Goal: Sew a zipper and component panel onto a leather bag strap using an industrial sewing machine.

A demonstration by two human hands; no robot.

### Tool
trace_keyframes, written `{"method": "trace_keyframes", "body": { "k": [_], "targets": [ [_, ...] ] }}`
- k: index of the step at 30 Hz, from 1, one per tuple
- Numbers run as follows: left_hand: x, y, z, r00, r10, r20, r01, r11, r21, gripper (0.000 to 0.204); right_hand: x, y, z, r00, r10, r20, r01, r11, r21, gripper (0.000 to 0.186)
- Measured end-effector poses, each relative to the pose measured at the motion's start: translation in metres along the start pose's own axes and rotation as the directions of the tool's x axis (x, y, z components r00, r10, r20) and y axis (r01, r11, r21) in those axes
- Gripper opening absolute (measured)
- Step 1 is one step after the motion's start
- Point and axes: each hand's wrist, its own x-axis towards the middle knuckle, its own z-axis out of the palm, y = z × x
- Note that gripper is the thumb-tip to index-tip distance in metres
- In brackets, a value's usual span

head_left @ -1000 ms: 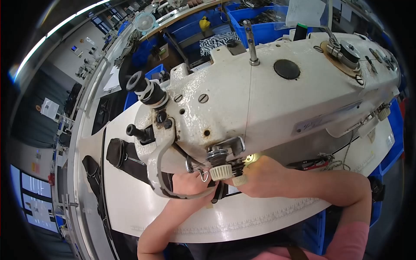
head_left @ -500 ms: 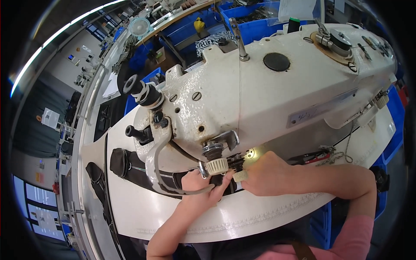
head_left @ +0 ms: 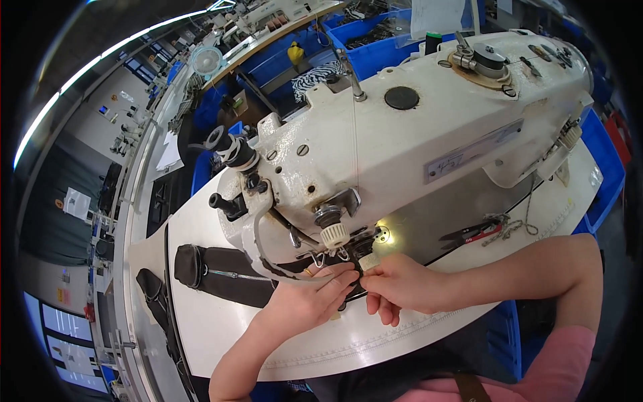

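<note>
Workshop, head view: blue bin [head_left: 375,63] stood at top centre, pale fan [head_left: 207,61] at upper left. White sewing machine [head_left: 402,144] spanned the middle above white table [head_left: 301,358]. Black fabric piece [head_left: 224,284], pale strip along it, lay left of centre, running toward the machine's needle end. Left hand [head_left: 311,298]: fingers extended together over the fabric, hold could not be told. Right hand [head_left: 398,285]: thumb and forefinger narrow, others curled, contents could not be told. Red-and-black snips [head_left: 477,234] lay right of centre

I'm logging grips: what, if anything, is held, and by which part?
The left hand lies on the right end of the black fabric piece, the right hand beside it; whether either grips it cannot be told.
</note>
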Motion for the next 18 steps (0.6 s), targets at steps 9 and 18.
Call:
{"method": "trace_keyframes", "body": {
  "k": [9,18],
  "targets": [
    [-0.017,0.016,0.027,0.967,-0.229,-0.113,0.232,0.972,0.016,0.037,-0.009,-0.029,-0.015,0.999,0.039,-0.004,-0.031,0.727,-0.686,0.017],
    [-0.026,-0.002,0.025,0.935,-0.336,-0.115,0.296,0.916,-0.27,0.027,0.011,0.013,-0.046,0.466,-0.742,0.482,0.4,-0.309,-0.863,0.021]
  ]
}}
